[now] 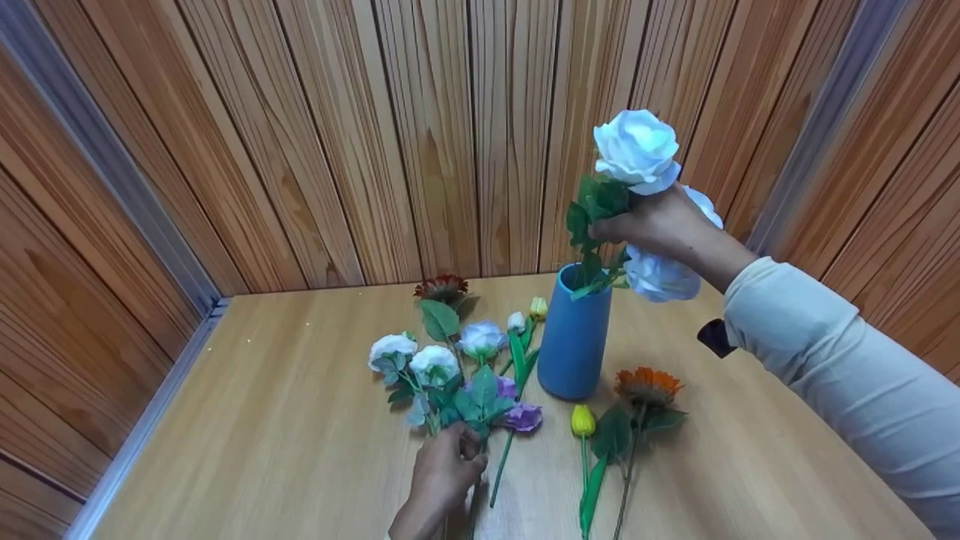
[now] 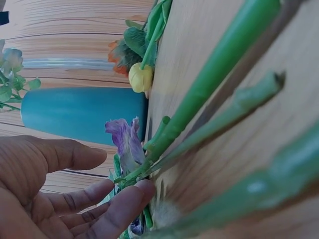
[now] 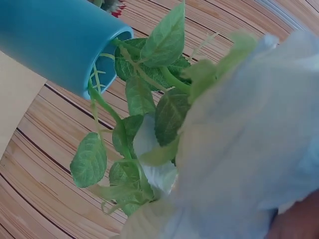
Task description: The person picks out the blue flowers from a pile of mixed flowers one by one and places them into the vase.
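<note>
Above and below the right hand (image 1: 667,225), white roses (image 1: 637,148), blue vase (image 1: 574,341) underneath.

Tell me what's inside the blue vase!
Green stems of the white roses, held by the right hand, go into the vase. Their bottom ends can't be seen: the vase hides them.

Booth-like enclosure, exact kind unclear: brown wood-grain plank walls (image 1: 420,150), straight grey metal corner strips (image 1: 103,150), flat light-brown wood-grain tabletop (image 1: 277,420).

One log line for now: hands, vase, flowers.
right hand: holds white roses, stems in blue vase; left hand: at green stems, contact unclear; vase: upright; on table: orange flower, yellow tulip
</note>
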Demonstrator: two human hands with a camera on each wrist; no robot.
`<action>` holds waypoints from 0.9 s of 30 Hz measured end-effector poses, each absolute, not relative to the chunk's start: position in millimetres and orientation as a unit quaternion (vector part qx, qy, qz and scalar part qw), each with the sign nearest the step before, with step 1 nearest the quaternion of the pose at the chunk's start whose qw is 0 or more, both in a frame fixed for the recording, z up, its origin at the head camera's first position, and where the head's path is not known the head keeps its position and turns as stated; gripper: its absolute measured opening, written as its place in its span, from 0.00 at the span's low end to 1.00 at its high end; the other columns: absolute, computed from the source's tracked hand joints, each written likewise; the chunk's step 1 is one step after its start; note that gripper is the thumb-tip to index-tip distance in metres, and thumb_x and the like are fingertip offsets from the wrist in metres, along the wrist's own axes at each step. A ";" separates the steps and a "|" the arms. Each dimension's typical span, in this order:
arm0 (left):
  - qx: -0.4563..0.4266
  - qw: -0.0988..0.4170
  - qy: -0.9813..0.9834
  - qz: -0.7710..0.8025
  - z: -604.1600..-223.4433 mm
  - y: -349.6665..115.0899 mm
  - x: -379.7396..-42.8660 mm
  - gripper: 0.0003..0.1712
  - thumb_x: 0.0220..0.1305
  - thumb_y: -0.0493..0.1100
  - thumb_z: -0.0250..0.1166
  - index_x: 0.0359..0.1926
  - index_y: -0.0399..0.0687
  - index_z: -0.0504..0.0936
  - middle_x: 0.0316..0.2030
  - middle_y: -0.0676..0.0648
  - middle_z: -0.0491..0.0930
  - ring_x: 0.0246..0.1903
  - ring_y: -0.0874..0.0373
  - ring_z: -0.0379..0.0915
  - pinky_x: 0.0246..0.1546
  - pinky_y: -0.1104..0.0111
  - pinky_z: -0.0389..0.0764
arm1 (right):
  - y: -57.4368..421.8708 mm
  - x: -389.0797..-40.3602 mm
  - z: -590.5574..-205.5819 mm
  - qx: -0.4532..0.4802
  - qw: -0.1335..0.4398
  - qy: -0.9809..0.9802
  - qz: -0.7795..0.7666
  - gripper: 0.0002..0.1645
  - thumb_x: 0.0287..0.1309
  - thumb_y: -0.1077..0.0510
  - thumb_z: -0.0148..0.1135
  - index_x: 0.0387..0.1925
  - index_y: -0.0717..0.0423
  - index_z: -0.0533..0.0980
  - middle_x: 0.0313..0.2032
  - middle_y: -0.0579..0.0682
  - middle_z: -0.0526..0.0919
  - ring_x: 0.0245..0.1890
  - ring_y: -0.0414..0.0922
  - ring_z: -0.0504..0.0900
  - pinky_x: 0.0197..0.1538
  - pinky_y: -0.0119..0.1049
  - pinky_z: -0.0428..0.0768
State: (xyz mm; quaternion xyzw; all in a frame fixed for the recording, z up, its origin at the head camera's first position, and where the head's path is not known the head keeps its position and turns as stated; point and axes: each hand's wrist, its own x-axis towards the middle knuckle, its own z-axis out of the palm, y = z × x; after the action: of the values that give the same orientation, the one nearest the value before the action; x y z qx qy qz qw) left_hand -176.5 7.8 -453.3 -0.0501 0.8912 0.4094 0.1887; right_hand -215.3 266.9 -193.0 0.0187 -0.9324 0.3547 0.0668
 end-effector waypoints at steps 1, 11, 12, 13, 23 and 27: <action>-0.045 0.184 0.893 0.408 -453.6 8.1 -176.9 0.09 0.47 0.36 0.68 0.30 0.46 0.76 0.21 0.52 0.72 0.22 0.58 0.70 0.18 0.69 0.68 | 267.4 -215.2 -192.6 0.014 0.063 -0.932 0.357 0.42 0.43 0.53 0.68 0.57 0.56 0.56 0.50 0.58 0.68 0.48 0.57 0.71 0.48 0.59 0.68; -0.009 0.162 0.893 0.419 -456.2 9.0 -173.5 0.09 0.47 0.36 0.68 0.30 0.46 0.76 0.22 0.51 0.72 0.21 0.58 0.67 0.19 0.68 0.67 | 272.7 -213.4 -193.1 -0.012 0.040 -0.913 0.406 0.41 0.45 0.51 0.67 0.57 0.56 0.57 0.49 0.58 0.69 0.44 0.56 0.75 0.47 0.57 0.70; -0.007 0.164 0.894 0.417 -457.1 9.1 -173.3 0.09 0.47 0.36 0.68 0.30 0.46 0.75 0.22 0.51 0.72 0.21 0.58 0.67 0.19 0.67 0.67 | 272.7 -212.9 -193.4 -0.012 0.041 -0.912 0.408 0.42 0.45 0.51 0.68 0.57 0.56 0.56 0.50 0.58 0.69 0.44 0.56 0.75 0.47 0.56 0.70; -0.002 0.165 0.896 0.413 -457.3 9.1 -172.8 0.09 0.47 0.36 0.68 0.29 0.46 0.75 0.22 0.51 0.72 0.22 0.58 0.67 0.20 0.67 0.67 | 272.6 -212.1 -193.4 -0.013 0.042 -0.911 0.410 0.42 0.44 0.51 0.68 0.57 0.55 0.56 0.50 0.58 0.69 0.43 0.56 0.75 0.46 0.56 0.71; 0.036 0.149 0.910 0.385 -457.7 8.7 -171.0 0.09 0.46 0.36 0.67 0.28 0.48 0.75 0.21 0.52 0.72 0.21 0.58 0.67 0.20 0.67 0.66 | 270.2 -202.1 -186.6 0.003 0.067 -0.922 0.382 0.42 0.43 0.49 0.68 0.57 0.55 0.57 0.49 0.57 0.68 0.47 0.56 0.72 0.49 0.59 0.67; 0.031 0.158 0.910 0.381 -456.5 8.9 -171.2 0.09 0.47 0.36 0.67 0.28 0.48 0.75 0.22 0.51 0.73 0.21 0.58 0.67 0.19 0.67 0.66 | 267.4 -198.7 -184.2 0.008 0.072 -0.928 0.365 0.41 0.44 0.47 0.67 0.57 0.55 0.58 0.50 0.57 0.68 0.48 0.57 0.71 0.49 0.60 0.67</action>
State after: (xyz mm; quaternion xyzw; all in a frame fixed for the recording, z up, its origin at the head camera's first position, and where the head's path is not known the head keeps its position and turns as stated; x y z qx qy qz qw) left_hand -171.2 8.9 -456.5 0.0310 0.9104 0.3812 0.1581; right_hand -198.7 267.4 -184.2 0.0077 -0.9283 0.3647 0.0723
